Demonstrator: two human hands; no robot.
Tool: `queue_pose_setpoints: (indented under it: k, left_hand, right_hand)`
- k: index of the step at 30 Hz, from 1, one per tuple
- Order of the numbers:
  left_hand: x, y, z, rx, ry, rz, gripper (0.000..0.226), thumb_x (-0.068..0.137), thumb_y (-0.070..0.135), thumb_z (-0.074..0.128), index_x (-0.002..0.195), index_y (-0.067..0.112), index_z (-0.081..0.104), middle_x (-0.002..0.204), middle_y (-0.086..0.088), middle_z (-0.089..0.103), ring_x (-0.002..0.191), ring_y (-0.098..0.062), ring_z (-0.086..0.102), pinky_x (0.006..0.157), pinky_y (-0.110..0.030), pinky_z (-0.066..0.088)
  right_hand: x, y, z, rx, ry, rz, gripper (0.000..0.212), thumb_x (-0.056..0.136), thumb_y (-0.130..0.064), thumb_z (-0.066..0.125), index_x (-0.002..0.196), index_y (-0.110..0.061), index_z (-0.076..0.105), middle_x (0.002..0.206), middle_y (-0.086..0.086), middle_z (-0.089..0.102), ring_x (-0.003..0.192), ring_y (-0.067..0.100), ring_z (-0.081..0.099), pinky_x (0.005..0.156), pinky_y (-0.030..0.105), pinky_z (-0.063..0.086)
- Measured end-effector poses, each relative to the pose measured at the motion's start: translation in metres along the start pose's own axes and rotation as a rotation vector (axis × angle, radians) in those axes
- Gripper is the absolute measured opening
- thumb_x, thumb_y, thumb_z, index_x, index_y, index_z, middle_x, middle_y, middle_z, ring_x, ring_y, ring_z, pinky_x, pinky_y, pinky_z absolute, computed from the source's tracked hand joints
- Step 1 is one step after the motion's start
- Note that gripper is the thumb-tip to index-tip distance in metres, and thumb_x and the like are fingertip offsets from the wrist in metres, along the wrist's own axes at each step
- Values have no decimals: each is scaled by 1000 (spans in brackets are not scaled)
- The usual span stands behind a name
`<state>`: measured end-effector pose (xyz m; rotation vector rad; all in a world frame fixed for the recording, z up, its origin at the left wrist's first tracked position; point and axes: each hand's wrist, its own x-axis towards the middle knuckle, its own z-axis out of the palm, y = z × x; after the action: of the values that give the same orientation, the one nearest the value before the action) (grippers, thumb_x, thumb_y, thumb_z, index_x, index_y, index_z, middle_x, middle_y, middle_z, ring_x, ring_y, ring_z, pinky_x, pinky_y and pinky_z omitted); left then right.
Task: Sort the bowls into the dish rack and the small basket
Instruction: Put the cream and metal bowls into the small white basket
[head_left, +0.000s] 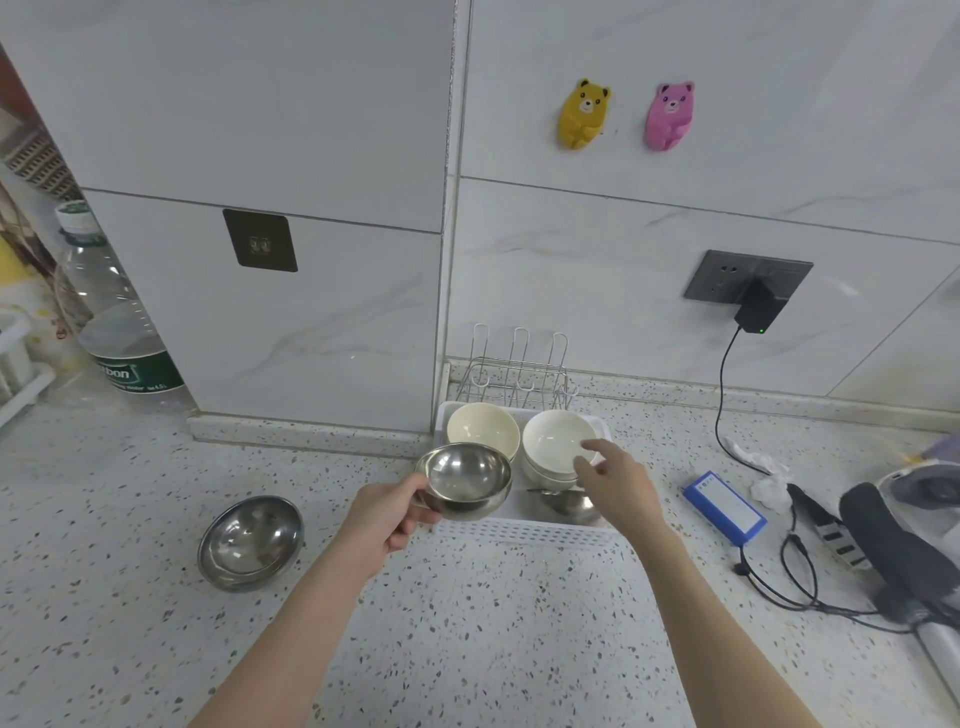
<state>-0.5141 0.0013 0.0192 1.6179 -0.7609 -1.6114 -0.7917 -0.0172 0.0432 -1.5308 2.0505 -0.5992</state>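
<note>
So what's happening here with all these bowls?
A person is sorting bowls on a kitchen counter. The left hand grips a steel bowl by its rim, held over the white basket. The right hand reaches with loose fingers to the stacked white bowls in the basket, beside a cream bowl. Another steel bowl waits on the counter.

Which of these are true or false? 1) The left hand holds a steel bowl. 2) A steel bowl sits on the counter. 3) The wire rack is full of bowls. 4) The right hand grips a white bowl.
1) True: the left hand grips a steel bowl by its rim.
2) True: a second steel bowl rests on the counter.
3) False: the wire rack holds no bowls.
4) False: the right hand reaches open toward the white bowl in the basket.
</note>
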Motion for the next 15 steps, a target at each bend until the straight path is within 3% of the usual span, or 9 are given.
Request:
queue_pose_setpoints:
  k: [3, 6, 9, 12, 15]
  left_hand:
    - [2, 4, 3, 20, 2, -2, 26, 90, 21, 62, 93, -5, 69, 71, -16, 74, 43, -10, 38, 34, -18, 25]
    - [4, 7, 4, 18, -25, -17, 26, 90, 19, 61, 92, -5, 70, 69, -15, 73, 41, -9, 38, 33, -17, 25]
    - [5, 10, 5, 25, -51, -42, 25, 91, 19, 60, 89, -4, 70, 67, -12, 71, 40, -8, 38, 32, -17, 25]
    - [6, 12, 6, 49, -83, -54, 25, 91, 20, 60, 90, -3, 70, 65, -9, 69, 41, -8, 38, 32, -17, 25]
    - [8, 13, 7, 72, -85, -62, 27, 91, 23, 61, 92, -3, 69, 63, -7, 67, 40, -8, 38, 32, -17, 25]
  right_hand:
    - [-18, -9, 7, 367, -179, -195, 35, 92, -35, 62, 127, -34, 58, 112, -12, 64, 69, 1, 67, 64, 10, 52]
    - [-24, -9, 19, 459, -331, -259, 38, 90, -28, 68, 124, -41, 58, 127, -13, 56, 59, 17, 67, 69, 31, 58]
    - [-28, -11, 26, 444, -368, -275, 41, 86, -23, 70, 121, -42, 61, 120, -15, 61, 66, 22, 72, 77, 43, 59]
    - [-27, -13, 29, 446, -367, -256, 35, 87, -27, 70, 118, -39, 62, 122, -17, 60, 71, 25, 73, 78, 46, 59]
    - [-22, -13, 32, 485, -377, -247, 23, 88, -23, 70, 108, -33, 63, 125, -10, 59, 75, 26, 72, 65, 39, 61]
